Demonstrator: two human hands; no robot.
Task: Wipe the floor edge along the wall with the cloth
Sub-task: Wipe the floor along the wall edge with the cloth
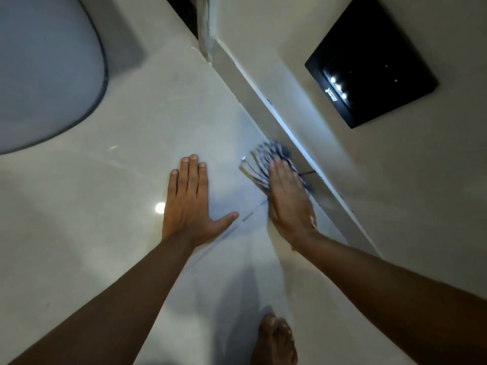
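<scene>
Nearest the camera, a bare foot (275, 341) stands on the pale tiled floor (79, 233), which suggests the person is crouched low and leaning forward. Both forearms reach out from there. The left hand (188, 201) lies flat on the tiles, fingers straight and together, thumb spread, holding nothing; it looks placed as a prop to carry weight while the other hand works. The right hand (288, 198) is also open and flat, palm down, pressing on the striped cloth (266, 164) rather than gripping it, so that pressure spreads over the fabric. The cloth lies on the floor just beside the skirting (303, 143), bunched ahead of the fingertips, its far edge at or very near the foot of the wall (395, 180); whether it actually touches cannot be told through the blur. The wipe seems to be under way, with the stretch of edge farther along toward the corner likely still to do. Beyond, a black panel (371, 61) with small lights sits on the wall, and a grey rounded shape (47, 69) lies at far left.
</scene>
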